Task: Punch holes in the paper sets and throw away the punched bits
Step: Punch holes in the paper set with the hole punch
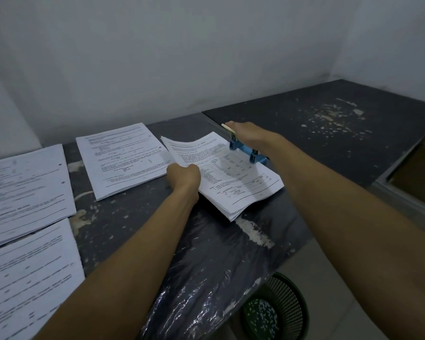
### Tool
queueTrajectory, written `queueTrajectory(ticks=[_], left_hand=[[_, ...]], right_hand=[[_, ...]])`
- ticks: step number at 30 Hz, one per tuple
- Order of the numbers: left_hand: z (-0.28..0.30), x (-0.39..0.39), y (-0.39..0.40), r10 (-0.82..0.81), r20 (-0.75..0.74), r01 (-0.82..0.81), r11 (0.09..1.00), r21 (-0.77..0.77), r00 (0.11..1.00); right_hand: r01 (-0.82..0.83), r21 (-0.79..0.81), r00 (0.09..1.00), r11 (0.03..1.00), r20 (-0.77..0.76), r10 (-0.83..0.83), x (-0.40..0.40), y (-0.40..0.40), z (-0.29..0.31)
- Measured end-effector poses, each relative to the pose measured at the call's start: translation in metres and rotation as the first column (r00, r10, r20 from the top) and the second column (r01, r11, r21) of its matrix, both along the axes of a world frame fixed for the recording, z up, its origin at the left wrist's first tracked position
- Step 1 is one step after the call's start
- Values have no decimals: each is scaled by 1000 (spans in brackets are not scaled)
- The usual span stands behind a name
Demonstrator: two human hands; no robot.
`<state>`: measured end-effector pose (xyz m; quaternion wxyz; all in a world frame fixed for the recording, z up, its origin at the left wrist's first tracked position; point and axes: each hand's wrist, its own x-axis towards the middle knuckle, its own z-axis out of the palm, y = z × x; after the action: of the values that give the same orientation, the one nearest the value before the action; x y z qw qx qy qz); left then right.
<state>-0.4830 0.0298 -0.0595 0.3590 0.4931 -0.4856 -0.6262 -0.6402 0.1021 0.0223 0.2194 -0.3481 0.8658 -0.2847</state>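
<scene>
Paper set point(233, 177): left hand point(183, 176) grips; right hand point(249, 136) presses punch point(247, 148).

A plain back room used for paperwork, office-like rather than a furnished office. A dark desk point(138, 217), its surface worn and flecked with pale patches and partly covered in clear plastic film, stands against a bare whitewashed wall point(182, 57). On the desk lie several sets of printed sheets point(123, 158), and a blue hole punch point(247, 149) sits on one set. Below the desk's near right corner stands a green mesh wastebasket point(277, 312) holding white punched bits, on a pale tiled floor point(317, 278).
</scene>
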Motion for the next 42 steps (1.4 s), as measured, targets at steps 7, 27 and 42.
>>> queueTrajectory(ticks=[7, 27, 42], left_hand=[[2, 0, 0, -10, 22, 10, 999, -42, 1000], [1, 4, 4, -35, 14, 37, 991, -132, 999], [-3, 0, 1, -22, 65, 32, 988, -150, 998]], right_hand=[[8, 35, 1000, 999, 6, -8, 3, -3, -2], [-14, 51, 996, 999, -89, 19, 12, -4, -8], [-17, 101, 939, 995, -341, 51, 24, -5, -26]])
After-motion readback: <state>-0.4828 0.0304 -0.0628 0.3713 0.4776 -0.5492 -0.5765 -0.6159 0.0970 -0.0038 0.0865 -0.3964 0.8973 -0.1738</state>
